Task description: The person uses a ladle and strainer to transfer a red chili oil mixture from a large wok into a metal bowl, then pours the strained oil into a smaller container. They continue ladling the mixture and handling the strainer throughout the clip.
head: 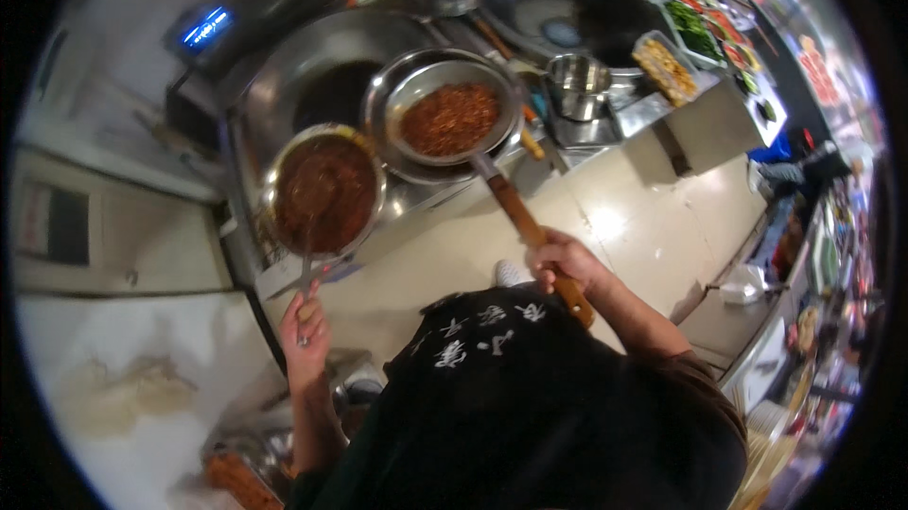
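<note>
My right hand point(564, 260) grips the long wooden handle of a round metal strainer or ladle point(489, 145). Reddish-brown chopped bits point(450, 116) fill its bowl, which sits over a wider metal basin point(374, 145). My left hand point(305, 322) holds the metal handle of a spoon or ladle point(307, 262). Its head dips into a dark red, oily sauce point(326, 191), which largely hides it. That sauce is in a round metal pot point(380, 191) at the left front of the stove.
Behind the pot is a large wok point(284, 77) with dark liquid. Another wok point(511, 3) stands at the back right, near a steel pot point(578, 84). Tubs of yellow pieces point(663, 67) and chopped greens point(688, 28) line the right counter. A tray of reddish food point(241, 481) is at lower left.
</note>
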Available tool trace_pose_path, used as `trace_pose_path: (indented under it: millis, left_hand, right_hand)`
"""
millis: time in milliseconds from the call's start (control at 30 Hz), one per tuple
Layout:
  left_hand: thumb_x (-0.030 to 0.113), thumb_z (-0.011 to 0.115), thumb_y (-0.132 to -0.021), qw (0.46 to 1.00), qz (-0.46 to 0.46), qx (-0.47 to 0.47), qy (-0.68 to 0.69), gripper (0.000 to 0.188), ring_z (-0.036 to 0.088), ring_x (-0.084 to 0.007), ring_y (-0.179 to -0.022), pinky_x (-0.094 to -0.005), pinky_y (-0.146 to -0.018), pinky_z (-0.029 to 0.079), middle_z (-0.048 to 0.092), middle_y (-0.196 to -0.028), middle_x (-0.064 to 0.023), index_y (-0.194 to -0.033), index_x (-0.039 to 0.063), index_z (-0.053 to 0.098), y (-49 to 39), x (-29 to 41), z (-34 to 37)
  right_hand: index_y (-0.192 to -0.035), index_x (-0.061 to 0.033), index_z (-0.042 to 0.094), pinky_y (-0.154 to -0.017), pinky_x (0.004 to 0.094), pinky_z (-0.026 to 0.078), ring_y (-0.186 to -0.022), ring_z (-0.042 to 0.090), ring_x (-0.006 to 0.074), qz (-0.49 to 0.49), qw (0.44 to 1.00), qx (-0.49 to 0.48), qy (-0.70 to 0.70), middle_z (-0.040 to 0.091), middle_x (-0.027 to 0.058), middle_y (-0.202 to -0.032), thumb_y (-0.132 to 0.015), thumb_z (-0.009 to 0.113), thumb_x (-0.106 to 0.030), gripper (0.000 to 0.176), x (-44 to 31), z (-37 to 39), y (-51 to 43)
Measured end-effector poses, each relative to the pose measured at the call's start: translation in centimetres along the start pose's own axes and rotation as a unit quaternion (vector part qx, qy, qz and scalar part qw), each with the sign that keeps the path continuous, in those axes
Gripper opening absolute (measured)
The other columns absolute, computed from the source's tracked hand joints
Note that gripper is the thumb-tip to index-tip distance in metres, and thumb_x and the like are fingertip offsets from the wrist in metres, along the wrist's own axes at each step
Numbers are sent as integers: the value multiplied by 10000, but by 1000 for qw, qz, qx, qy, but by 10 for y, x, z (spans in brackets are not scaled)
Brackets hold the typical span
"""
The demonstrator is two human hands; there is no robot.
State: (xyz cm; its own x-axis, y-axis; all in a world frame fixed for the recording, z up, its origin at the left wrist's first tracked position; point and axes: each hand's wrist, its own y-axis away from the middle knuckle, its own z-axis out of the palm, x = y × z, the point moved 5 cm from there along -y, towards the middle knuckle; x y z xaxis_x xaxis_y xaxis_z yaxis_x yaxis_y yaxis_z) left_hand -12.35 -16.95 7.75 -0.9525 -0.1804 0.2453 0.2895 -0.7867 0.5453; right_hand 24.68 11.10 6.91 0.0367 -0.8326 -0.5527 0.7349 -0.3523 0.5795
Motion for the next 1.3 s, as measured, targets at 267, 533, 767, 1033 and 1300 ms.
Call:
trace_pose_path:
  millis: [267, 533, 767, 1033, 1300]
  left_hand:
    - [192, 489, -1067, 993, 80, 14, -88, 392, 403, -36, -464, -207, -427, 326, 433, -681, 50, -1374, -51, 485, 18, -4, 33]
    - [211, 471, -1074, 995, 32, -15, -91, 432, 394, -44, -446, -229, -382, 299, 442, -696, 41, -1412, -57, 442, 4, -17, 97]
    - [224, 498, -1071, 970, -36, 3, -239, 383, 399, -61, -444, -232, -390, 292, 460, -695, 28, -1388, 9, 515, -48, -65, 146]
    - [149, 549, -1031, 720, 75, 23, -689, 334, 441, -101, -453, -283, -403, 378, 501, -656, -2, -1349, 51, 540, -88, -96, 163]
    - [166, 584, -987, 695, 157, 151, -685, 297, 572, -209, -690, -364, -638, 478, 592, -800, -93, -1255, 41, 569, -29, -54, 114]
  right_hand:
    - [-1280, 2, 462, -443, 308, 483, -505, 521, 150, 9, 1000, -26, -14, 521, 83, -775, -934, 585, 2, 368, -14, -7, -7]
    - [-1277, -10, 451, -438, 300, 485, -493, 522, 151, 24, 999, -41, 0, 522, 84, -773, -942, 582, -3, 359, -23, -21, -8]
    - [-1266, -19, 437, -443, 296, 503, -502, 537, 149, 21, 998, -54, 18, 543, 93, -772, -946, 566, 7, 346, -26, -28, -4]
    - [-1278, -5, 421, -454, 290, 512, -516, 541, 146, 18, 998, -55, 11, 532, 86, -791, -940, 568, 7, 369, -29, -25, -1]
    - [-1260, -22, 473, -442, 320, 477, -523, 523, 162, 22, 1000, -13, -4, 528, 93, -780, -953, 570, 2, 323, -26, -19, -3]
